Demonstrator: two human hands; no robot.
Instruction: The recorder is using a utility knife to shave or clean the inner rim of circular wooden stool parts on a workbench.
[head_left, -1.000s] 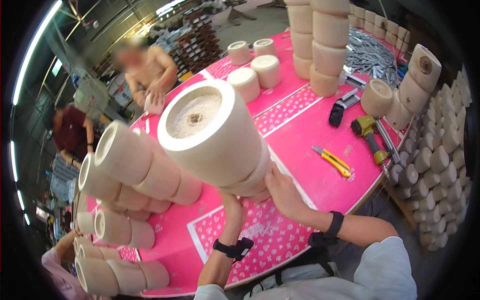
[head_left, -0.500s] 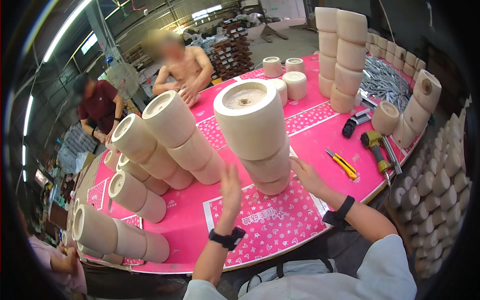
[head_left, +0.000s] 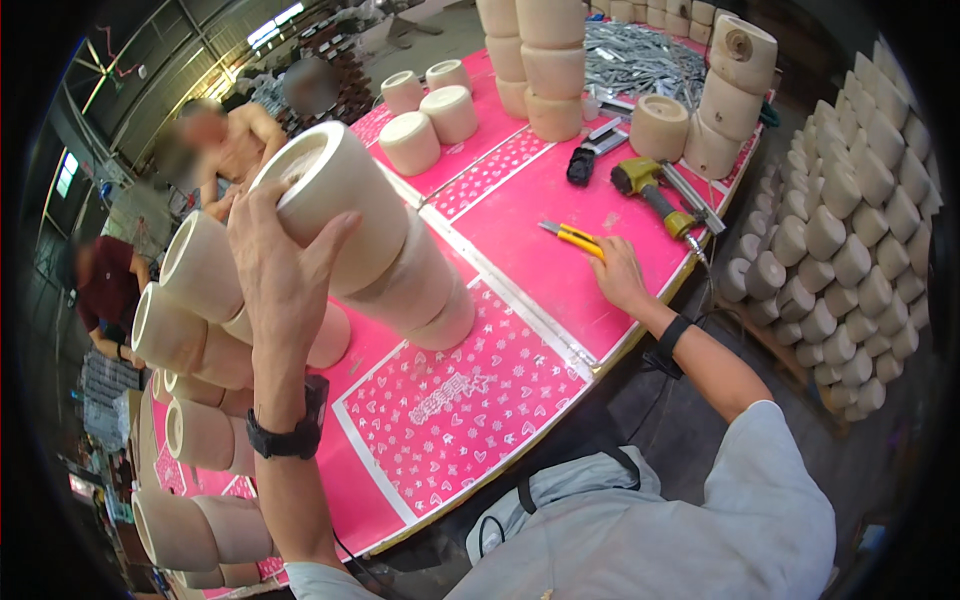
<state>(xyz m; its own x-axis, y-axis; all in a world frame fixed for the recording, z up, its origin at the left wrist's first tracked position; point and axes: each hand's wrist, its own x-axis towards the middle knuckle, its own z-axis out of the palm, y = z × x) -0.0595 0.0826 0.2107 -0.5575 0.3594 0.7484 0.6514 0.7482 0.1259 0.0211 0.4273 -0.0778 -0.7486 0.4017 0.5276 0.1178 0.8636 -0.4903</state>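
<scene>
1. Stack of 3 blocks (head_left: 395,260) by the table's near edge: looks like bare pale wood, matt, smooth-sided.
2. Table (head_left: 540,260): smooth pink covering with white print, faintly shiny; whether paper or plastic, I cannot tell.
3. Knife (head_left: 575,238), inward from the table's right edge: yellow handle, smooth, plastic-looking; thin metal blade.
4. Nail gun (head_left: 650,190) along the right edge: dull, scuffed-looking yellow-green body, bare grey metal rail.
5. Heap of strips (head_left: 640,55) toward the far edge: silvery metal, glinting.
6. Leaning blocks (head_left: 733,105) near the far right corner: matt wood look, rough dark patch on the uppermost.
7. Shirt (head_left: 660,520) before the near edge: soft, matt grey cloth.
</scene>
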